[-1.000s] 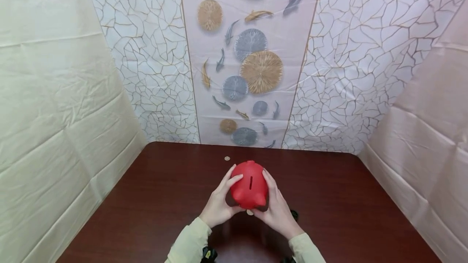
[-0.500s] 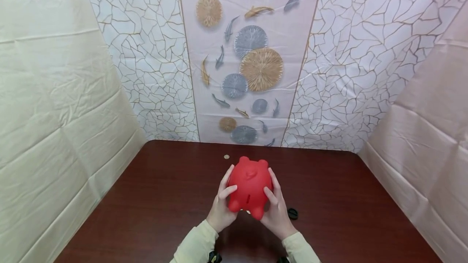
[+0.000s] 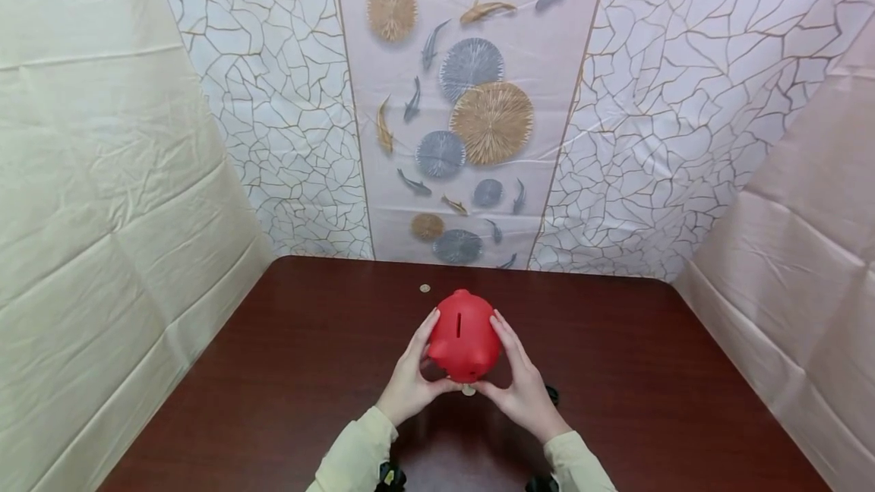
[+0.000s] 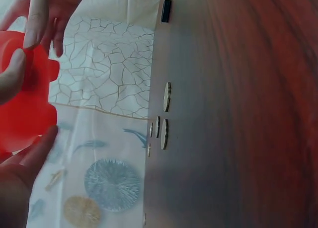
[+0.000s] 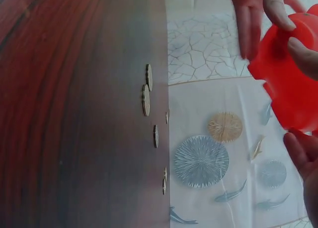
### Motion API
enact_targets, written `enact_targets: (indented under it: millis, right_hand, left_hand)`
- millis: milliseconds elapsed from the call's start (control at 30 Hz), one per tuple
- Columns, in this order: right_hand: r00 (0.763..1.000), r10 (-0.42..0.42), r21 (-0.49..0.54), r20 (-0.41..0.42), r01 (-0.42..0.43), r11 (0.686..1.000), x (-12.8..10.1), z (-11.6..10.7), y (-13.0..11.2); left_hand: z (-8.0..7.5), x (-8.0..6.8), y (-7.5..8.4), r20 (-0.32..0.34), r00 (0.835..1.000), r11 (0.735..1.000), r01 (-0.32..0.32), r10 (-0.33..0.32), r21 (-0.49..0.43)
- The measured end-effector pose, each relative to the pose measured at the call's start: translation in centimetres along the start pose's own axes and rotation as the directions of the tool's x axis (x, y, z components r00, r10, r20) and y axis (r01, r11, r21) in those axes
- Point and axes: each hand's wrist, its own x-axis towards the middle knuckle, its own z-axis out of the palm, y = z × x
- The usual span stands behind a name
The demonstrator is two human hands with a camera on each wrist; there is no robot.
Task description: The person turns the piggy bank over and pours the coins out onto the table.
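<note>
Both hands hold a red piggy bank [image 3: 465, 340] up off the table, its coin slot facing the head camera. My left hand [image 3: 409, 382] grips its left side, with fingers along the flank and the thumb underneath. My right hand [image 3: 522, 393] grips the opposite side in the same way. A coin [image 3: 468, 390] shows on the table just past the thumb tips. In the left wrist view, stubby feet of the piggy bank [image 4: 25, 99] stick out toward the tabletop, clear of it.
Several coins [image 5: 145, 100] lie spread on the dark wooden table [image 3: 307, 370], one coin [image 3: 425, 288] near its back edge. Beside the right hand sits a small black round piece [image 3: 552, 395], partly hidden. Patterned cloth [image 3: 444, 97] hangs behind the table.
Half a second ago the piggy bank was turned with another side toward the head camera, feet showing. Now it is rotated back, slot near the top, much as one second ago. Both hands kept hold.
</note>
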Motion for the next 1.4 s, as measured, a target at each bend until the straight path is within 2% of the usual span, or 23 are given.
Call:
enact_targets:
  millis: [100,167,300,367,467,600,800,900,933,1133,1300,1400]
  right_hand:
    - [1.000,0.029,-0.022,-0.004,-0.029,0.999,0.0,0.0,0.0]
    - [0.998,0.064,0.000,-0.004,-0.064,0.998,0.0,-0.1,0.1]
    - [0.981,0.192,0.069,0.014,-0.192,0.979,0.0,0.0,0.0]
    - [0.966,0.258,0.075,0.023,-0.259,0.963,0.1,0.0,-0.1]
    - [0.931,0.364,0.072,0.040,-0.366,0.928,0.2,0.1,-0.3]
    - [0.879,0.471,0.012,0.073,-0.473,0.881,0.3,0.1,-0.5]
    - [0.815,0.558,-0.186,0.155,-0.531,0.827,0.9,-0.4,-1.2]
    - [0.794,0.581,-0.239,0.182,-0.537,0.809,1.3,-0.7,-1.8]
    - [0.795,0.580,-0.248,0.180,-0.534,0.808,1.4,-0.7,-1.9]
    - [0.818,0.559,-0.270,0.137,-0.512,0.816,1.6,-0.7,-2.2]
    - [0.800,0.581,-0.269,0.151,-0.532,0.803,1.6,-0.9,-2.2]
    - [0.781,0.601,-0.283,0.169,-0.545,0.789,1.8,-1.0,-2.0]
  left_hand:
    - [-0.1,-0.1,-0.1,0.028,0.995,0.995,0.092,-0.091,-0.034]
    - [-0.1,-0.1,-0.1,0.049,0.985,0.983,0.169,-0.166,-0.076]
    - [-0.3,0.1,0.1,0.052,0.961,0.952,0.275,-0.271,-0.136]
    - [-0.3,0.3,0.2,0.026,0.953,0.944,0.301,-0.301,-0.135]
    - [-0.4,0.5,0.2,-0.029,0.940,0.938,0.335,-0.339,-0.082]
    - [-0.5,0.7,0.4,-0.071,0.917,0.920,0.391,-0.392,-0.030]
    - [-1.0,1.0,0.9,-0.055,0.865,0.866,0.500,-0.499,-0.007]
    - [-1.2,1.1,1.0,-0.027,0.850,0.850,0.526,-0.526,0.021]
    - [-1.2,1.2,1.0,-0.017,0.846,0.845,0.533,-0.533,0.028]
    - [-1.2,1.3,0.9,0.001,0.831,0.828,0.555,-0.557,0.078]
    - [-1.2,1.3,0.8,0.024,0.834,0.833,0.548,-0.551,0.072]
    - [-1.2,1.4,0.8,0.033,0.849,0.848,0.523,-0.527,0.080]
